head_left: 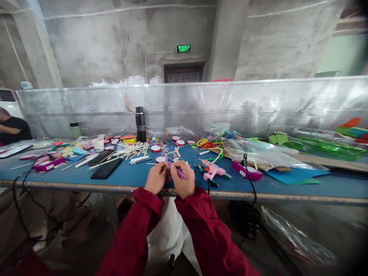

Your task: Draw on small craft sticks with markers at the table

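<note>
Near the front edge of the blue table (pixel 138 176), both my hands are close together in front of me. My right hand (pixel 184 181) is closed around a slim purple pen (pixel 181 174), whose end sticks out past the fingers. My left hand (pixel 156 178) is closed in a pinch at the pen's other end; a small pale purple piece (pixel 166 158) shows at its fingertips, too small to name. Just right of my right hand lies a pink glue gun (pixel 213 170). A round white disc with a red rim (pixel 160 159) lies just beyond my left hand.
To the left are a black phone (pixel 107 168), wooden sticks (pixel 135 148), white pens (pixel 140 160) and a paper cup (pixel 98 143). A black bottle (pixel 140 124) stands behind. Rightward lie a purple device (pixel 246 171) with a cable, plastic bags (pixel 258 151) and blue sheets (pixel 296 174). A person (pixel 13 126) sits far left.
</note>
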`<state>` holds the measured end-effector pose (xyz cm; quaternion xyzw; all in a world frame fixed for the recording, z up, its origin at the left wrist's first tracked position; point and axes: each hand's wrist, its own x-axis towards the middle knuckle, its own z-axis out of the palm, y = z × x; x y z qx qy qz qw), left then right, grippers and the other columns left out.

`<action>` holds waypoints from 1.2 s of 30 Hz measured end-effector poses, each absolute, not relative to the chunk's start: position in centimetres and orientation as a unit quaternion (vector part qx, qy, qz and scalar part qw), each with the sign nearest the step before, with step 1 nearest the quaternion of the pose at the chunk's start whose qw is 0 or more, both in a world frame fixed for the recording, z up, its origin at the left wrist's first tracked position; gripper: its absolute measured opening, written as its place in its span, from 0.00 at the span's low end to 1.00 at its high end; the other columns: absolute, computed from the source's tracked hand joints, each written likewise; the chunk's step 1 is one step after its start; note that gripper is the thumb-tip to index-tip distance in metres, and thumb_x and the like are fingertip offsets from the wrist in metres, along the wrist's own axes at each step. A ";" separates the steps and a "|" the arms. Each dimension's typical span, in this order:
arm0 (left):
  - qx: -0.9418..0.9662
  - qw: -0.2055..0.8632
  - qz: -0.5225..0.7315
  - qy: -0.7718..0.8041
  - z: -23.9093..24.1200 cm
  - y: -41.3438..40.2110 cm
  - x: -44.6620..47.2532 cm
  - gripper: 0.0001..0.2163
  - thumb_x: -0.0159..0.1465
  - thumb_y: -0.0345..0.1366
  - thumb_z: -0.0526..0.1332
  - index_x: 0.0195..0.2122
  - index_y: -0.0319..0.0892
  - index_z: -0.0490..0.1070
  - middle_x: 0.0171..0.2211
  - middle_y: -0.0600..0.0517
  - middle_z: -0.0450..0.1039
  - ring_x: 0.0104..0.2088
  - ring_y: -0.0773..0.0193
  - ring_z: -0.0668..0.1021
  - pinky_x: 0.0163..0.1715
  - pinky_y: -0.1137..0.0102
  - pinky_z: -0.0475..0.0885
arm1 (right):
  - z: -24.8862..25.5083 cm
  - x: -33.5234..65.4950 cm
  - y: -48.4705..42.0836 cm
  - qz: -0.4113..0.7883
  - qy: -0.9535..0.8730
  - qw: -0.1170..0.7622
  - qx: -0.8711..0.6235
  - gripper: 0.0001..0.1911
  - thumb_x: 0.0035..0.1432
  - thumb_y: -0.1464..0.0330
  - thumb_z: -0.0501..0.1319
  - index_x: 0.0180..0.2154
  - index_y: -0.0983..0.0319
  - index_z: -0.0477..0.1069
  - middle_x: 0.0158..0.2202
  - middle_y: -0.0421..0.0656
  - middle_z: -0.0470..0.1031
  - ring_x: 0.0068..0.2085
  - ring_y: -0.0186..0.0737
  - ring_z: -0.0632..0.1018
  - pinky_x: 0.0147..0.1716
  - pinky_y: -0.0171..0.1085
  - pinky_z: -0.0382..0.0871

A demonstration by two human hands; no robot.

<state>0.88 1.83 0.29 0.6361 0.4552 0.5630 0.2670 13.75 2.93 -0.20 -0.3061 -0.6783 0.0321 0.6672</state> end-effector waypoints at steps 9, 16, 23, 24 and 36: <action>0.633 0.276 0.566 0.451 0.3 1.9 0.9 0.10 0.67 0.42 0.57 0.32 0.43 0.70 0.24 0.55 0.72 0.21 0.65 0.74 0.23 0.72 0.67 | -0.3 13.8 3.0 0.022 -0.668 0.676 -0.311 0.09 0.65 0.66 0.58 0.30 0.57 0.71 0.29 0.40 0.76 0.33 0.40 0.77 0.37 0.38 0.69; 0.630 0.273 0.569 0.453 0.2 1.9 0.9 0.10 0.66 0.41 0.57 0.30 0.43 0.69 0.22 0.55 0.70 0.21 0.65 0.74 0.23 0.72 0.67 | -0.3 13.7 3.1 0.017 -0.669 0.675 -0.312 0.09 0.65 0.67 0.58 0.31 0.57 0.71 0.29 0.39 0.77 0.33 0.39 0.77 0.37 0.38 0.68; 0.629 0.273 0.569 0.454 0.2 2.1 0.9 0.10 0.66 0.41 0.57 0.30 0.43 0.69 0.21 0.56 0.70 0.21 0.65 0.74 0.23 0.72 0.67 | -0.3 13.7 3.1 0.007 -0.675 0.672 -0.305 0.09 0.65 0.67 0.58 0.31 0.58 0.71 0.29 0.39 0.77 0.33 0.39 0.77 0.38 0.38 0.68; 0.630 0.272 0.569 0.453 0.2 2.1 0.9 0.10 0.66 0.41 0.58 0.30 0.43 0.69 0.21 0.56 0.70 0.21 0.65 0.74 0.23 0.72 0.66 | -0.3 13.7 3.1 0.006 -0.677 0.670 -0.305 0.09 0.65 0.67 0.58 0.31 0.58 0.71 0.29 0.39 0.77 0.33 0.39 0.77 0.37 0.38 0.68; 0.625 0.270 0.573 0.456 0.2 2.1 0.9 0.10 0.65 0.41 0.59 0.29 0.43 0.69 0.21 0.56 0.69 0.20 0.66 0.73 0.22 0.73 0.65 | -0.3 13.7 3.1 -0.009 -0.677 0.669 -0.305 0.07 0.63 0.68 0.59 0.31 0.57 0.71 0.29 0.39 0.78 0.34 0.40 0.78 0.39 0.38 0.69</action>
